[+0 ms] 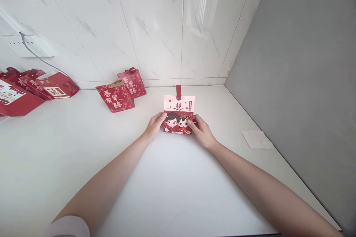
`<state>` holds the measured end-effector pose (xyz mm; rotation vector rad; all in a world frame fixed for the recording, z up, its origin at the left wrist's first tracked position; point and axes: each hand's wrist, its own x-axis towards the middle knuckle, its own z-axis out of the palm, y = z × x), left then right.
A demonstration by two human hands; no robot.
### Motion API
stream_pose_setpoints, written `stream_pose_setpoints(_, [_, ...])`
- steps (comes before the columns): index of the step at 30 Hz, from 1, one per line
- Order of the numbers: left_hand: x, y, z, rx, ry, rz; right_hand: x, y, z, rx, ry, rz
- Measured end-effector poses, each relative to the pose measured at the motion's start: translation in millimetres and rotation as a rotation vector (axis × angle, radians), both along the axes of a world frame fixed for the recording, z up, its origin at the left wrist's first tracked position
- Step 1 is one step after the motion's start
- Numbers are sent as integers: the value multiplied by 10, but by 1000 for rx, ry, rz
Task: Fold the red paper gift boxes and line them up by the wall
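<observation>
A small red and pink wedding gift box [178, 105] with a cartoon couple on its front stands upright over the white tabletop, a red ribbon loop sticking up from its top. My left hand [156, 125] grips its left edge, thumb on the front. On the opposite edge, my right hand [204, 132] holds it the same way, its thumb lying over the printed figure on the right. The fingers behind the box are hidden.
Two red gift bags, one with a gold-toned ribbon [118, 98] and one with a red ribbon [136, 83], lean near the tiled wall [155, 26]. More red boxes [57, 85] crowd the left, below a socket [27, 46] with a cable. A white tissue [257, 139] lies right, by a grey panel [306, 81].
</observation>
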<state>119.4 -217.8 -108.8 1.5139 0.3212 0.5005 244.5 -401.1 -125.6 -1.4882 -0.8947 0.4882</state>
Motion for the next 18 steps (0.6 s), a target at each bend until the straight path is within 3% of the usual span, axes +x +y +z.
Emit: stream_pose_setpoints(18, [-3, -11, 6, 12, -8, 10, 15, -4, 1, -6, -19, -5])
